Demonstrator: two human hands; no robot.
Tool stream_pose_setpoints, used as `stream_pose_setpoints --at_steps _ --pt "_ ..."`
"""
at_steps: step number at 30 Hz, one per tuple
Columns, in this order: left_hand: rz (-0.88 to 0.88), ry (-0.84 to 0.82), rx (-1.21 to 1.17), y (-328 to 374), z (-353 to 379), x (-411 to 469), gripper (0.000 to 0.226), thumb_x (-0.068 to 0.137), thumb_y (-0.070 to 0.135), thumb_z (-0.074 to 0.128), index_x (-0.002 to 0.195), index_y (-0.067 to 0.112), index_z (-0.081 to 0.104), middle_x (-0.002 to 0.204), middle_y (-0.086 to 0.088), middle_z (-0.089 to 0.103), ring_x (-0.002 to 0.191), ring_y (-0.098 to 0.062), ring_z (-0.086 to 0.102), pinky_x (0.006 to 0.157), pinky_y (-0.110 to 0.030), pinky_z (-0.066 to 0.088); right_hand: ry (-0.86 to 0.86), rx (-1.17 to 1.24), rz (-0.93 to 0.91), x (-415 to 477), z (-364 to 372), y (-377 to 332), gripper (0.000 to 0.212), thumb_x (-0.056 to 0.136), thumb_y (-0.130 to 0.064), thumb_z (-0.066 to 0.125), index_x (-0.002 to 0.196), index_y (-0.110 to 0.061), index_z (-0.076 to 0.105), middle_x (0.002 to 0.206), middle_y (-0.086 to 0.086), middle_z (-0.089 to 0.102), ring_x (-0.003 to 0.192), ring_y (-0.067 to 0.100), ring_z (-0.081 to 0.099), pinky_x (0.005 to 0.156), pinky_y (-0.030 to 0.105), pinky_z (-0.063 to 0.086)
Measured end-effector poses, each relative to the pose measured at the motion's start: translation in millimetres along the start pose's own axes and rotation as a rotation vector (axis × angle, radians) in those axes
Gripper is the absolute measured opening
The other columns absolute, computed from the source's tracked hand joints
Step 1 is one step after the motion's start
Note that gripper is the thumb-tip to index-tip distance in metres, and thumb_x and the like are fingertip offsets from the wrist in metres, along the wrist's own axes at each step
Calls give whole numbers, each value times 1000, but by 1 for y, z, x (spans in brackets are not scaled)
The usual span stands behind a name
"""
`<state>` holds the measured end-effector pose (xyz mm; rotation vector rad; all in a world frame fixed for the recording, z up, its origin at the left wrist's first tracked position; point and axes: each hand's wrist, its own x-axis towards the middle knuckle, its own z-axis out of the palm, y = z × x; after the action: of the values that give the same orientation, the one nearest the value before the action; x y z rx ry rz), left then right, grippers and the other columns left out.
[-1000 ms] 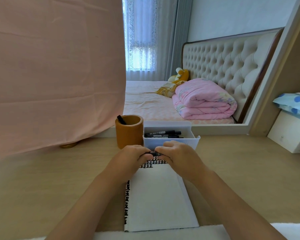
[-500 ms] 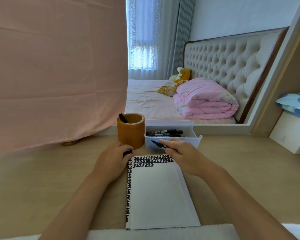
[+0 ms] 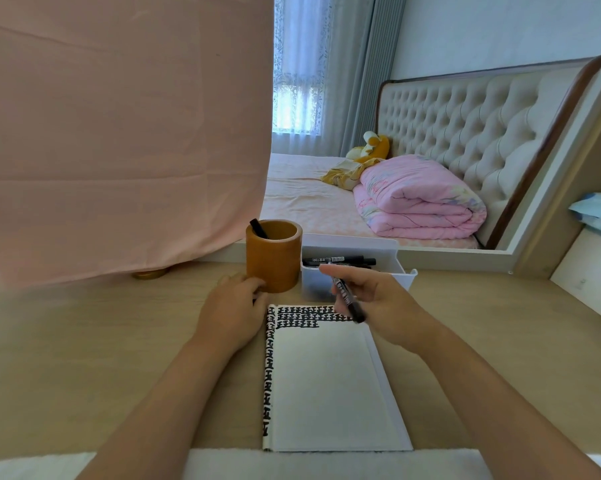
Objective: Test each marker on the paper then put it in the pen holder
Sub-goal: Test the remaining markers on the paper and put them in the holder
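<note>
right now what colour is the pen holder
Plain orange-brown; the pen holder shows best in the head view.

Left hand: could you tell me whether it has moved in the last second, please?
Yes: the left hand went left, off the notebook's top edge, to beside the pen holder's base.

Matt wood desk (image 3: 84, 341); glossy pen holder (image 3: 274, 268).

Left grip (image 3: 233, 306) curled under so any contents were hidden, the marker (image 3: 349, 301) in the right grip (image 3: 373, 299) blurred at its upper end, the pen holder (image 3: 274, 268) concealed all but one stored marker's tip (image 3: 258, 228), print on the boxed markers (image 3: 340, 260) was too small to read, and the blue-dotted bundle (image 3: 600, 213) was cut by the right edge.
</note>
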<state>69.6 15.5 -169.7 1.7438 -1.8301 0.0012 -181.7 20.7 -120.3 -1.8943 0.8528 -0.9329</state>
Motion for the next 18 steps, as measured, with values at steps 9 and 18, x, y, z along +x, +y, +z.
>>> stream_pose_setpoints --at_steps 9,18 --pt "277 -260 -42 33 9 -10 59 82 66 54 133 37 50 124 16 51 113 -4 39 95 -31 39 111 10 133 -6 10 20 15 94 -1 58 104 -12 62 78 12 69 62 25 65 48 29 46" --pt "242 -320 -48 31 11 -9 68 76 70 59 135 38 46 123 15 47 112 -5 36 93 -30 39 176 -217 177 1 20 32 17 81 -11 72 69 -16 61 64 3 66 53 12 56 49 25 44"
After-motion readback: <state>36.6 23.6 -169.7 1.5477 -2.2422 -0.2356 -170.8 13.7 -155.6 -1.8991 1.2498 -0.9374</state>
